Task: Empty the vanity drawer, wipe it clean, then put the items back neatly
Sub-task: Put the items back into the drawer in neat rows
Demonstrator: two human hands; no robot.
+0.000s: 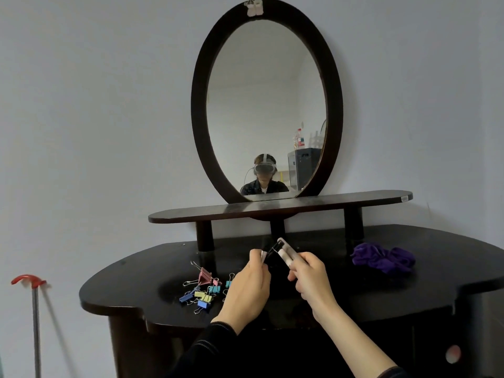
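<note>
Far left of the vanity top (136, 282), a grey pole with a red hooked head (35, 309) leans against the wall. On the left part of the vanity top lies a loose heap of coloured binder clips (203, 290), pink, teal, yellow and blue. Just above the middle of the vanity top, the left hand (251, 287) has its fingers curled and pinches a small pale piece (263, 255); what it is cannot be told. Beside it, also above the vanity top, the right hand (311, 276) grips a clear tube with a black end (286, 255), tilted up and to the left toward the left hand's fingertips. On the right part of the vanity top rests a purple scrunchie (381, 257).
</note>
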